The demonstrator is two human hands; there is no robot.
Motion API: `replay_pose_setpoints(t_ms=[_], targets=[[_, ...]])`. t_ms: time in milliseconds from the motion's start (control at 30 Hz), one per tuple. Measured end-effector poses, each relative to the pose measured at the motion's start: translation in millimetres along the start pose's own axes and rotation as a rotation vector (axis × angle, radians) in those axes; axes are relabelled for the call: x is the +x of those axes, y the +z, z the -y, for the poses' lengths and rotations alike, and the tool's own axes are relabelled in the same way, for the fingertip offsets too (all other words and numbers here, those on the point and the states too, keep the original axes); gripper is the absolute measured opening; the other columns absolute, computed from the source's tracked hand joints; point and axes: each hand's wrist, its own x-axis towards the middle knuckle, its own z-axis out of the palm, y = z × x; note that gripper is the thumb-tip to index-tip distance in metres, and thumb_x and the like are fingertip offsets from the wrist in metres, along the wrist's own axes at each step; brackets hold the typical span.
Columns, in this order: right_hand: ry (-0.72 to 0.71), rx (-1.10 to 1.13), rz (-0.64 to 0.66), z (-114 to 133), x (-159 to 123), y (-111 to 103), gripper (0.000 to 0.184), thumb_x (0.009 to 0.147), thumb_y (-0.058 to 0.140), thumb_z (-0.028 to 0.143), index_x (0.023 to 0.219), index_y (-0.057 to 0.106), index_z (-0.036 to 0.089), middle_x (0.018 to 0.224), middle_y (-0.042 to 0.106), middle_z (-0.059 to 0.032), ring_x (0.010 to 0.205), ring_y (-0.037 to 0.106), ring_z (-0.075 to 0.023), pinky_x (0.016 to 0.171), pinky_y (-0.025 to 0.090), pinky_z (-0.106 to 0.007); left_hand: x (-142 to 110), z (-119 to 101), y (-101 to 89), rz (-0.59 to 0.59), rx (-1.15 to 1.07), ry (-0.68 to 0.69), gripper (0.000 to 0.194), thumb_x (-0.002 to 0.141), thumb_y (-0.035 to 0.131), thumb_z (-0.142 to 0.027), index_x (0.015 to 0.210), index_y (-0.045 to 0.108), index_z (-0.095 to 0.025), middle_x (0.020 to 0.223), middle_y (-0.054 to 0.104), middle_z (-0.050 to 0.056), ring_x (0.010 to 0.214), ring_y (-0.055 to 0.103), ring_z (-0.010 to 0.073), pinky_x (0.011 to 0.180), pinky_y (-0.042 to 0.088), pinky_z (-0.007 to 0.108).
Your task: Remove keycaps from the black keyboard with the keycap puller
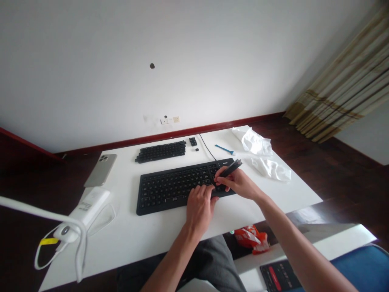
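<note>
A black keyboard (174, 183) lies on the white table, its key area showing pale marks and bare-looking key seats. My left hand (199, 202) rests on its lower right part, fingers loosely bent and lying on the keys, holding nothing visible. Just to the right, my right hand (235, 180) grips a slim black pen-like tool (231, 167), slanted with its upper end to the right. The tool's lower end is hidden by my fingers over the keyboard's right side. Behind the keyboard, black keycaps (162, 151) lie in close rows, with a smaller keycap group (193, 141) beside them.
A blue stick-like tool (224, 149) lies behind the keyboard, near crumpled white plastic (257, 142). At left are a phone (101, 170), a white power strip (88, 209) and a white bent cable or arm (42, 211). An orange bag (251, 239) sits below the table edge.
</note>
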Motion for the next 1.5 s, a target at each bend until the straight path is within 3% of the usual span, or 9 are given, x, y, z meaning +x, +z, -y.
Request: replay_pose_setpoints(t_ms=[367, 667, 900, 1033, 1233, 1500], targets=[[-0.039, -0.196, 0.148, 18, 10, -6, 0.006, 0.091, 0.074, 0.028, 0.091, 0.078, 0.023, 0.07, 0.075, -0.0005, 0.049, 0.066, -0.0151, 0.048, 0.053, -0.025, -3, 0, 2.6, -0.012, 0.034, 0.007, 0.034, 0.1, 0.07, -0.029, 0.133, 0.063, -0.024, 0.104, 0.071, 0.005, 0.099, 0.064, 0.0264, 0.088, 0.049, 0.043], [0.057, -0.36, 0.246, 27, 12, -7, 0.018, 0.093, 0.068, 0.036, 0.097, 0.074, 0.019, 0.079, 0.077, -0.0038, 0.06, 0.069, -0.017, 0.057, 0.054, -0.027, -8, 0, 6.7, -0.061, 0.064, 0.036, 0.035, 0.101, 0.07, -0.029, 0.135, 0.063, -0.025, 0.101, 0.071, 0.003, 0.096, 0.063, 0.025, 0.085, 0.048, 0.042], [0.016, -0.46, 0.294, 44, 14, -3, 0.011, 0.093, 0.066, 0.03, 0.093, 0.071, 0.021, 0.067, 0.066, 0.0012, 0.058, 0.064, -0.0153, 0.058, 0.05, -0.026, -17, 3, 11.6, -0.105, 0.073, 0.081, 0.034, 0.106, 0.061, -0.022, 0.139, 0.064, -0.026, 0.093, 0.074, 0.001, 0.089, 0.065, 0.0226, 0.085, 0.046, 0.042], [0.042, -0.37, 0.29, 37, 16, -6, 0.013, 0.093, 0.067, 0.033, 0.094, 0.07, 0.02, 0.077, 0.071, -0.0013, 0.062, 0.066, -0.0155, 0.059, 0.054, -0.027, -16, 2, 11.9, -0.102, 0.082, 0.05, 0.042, 0.101, 0.068, -0.024, 0.143, 0.061, -0.023, 0.093, 0.076, 0.002, 0.09, 0.066, 0.0238, 0.086, 0.047, 0.042], [0.082, -0.199, 0.174, 11, 6, -7, 0.023, 0.096, 0.068, 0.041, 0.104, 0.068, 0.019, 0.092, 0.077, -0.006, 0.077, 0.073, -0.0194, 0.066, 0.06, -0.03, -9, -2, 8.9, -0.047, 0.074, 0.016, 0.045, 0.098, 0.074, -0.027, 0.141, 0.06, -0.023, 0.097, 0.079, 0.002, 0.09, 0.067, 0.0252, 0.088, 0.047, 0.044], [0.066, -0.16, 0.172, 11, -3, -5, 0.023, 0.097, 0.068, 0.042, 0.104, 0.069, 0.02, 0.091, 0.076, -0.0051, 0.08, 0.073, -0.0202, 0.068, 0.061, -0.03, -4, -3, 11.3, -0.027, 0.043, 0.009, 0.044, 0.097, 0.075, -0.021, 0.138, 0.059, -0.021, 0.094, 0.079, 0.002, 0.089, 0.07, 0.0245, 0.088, 0.046, 0.042]])
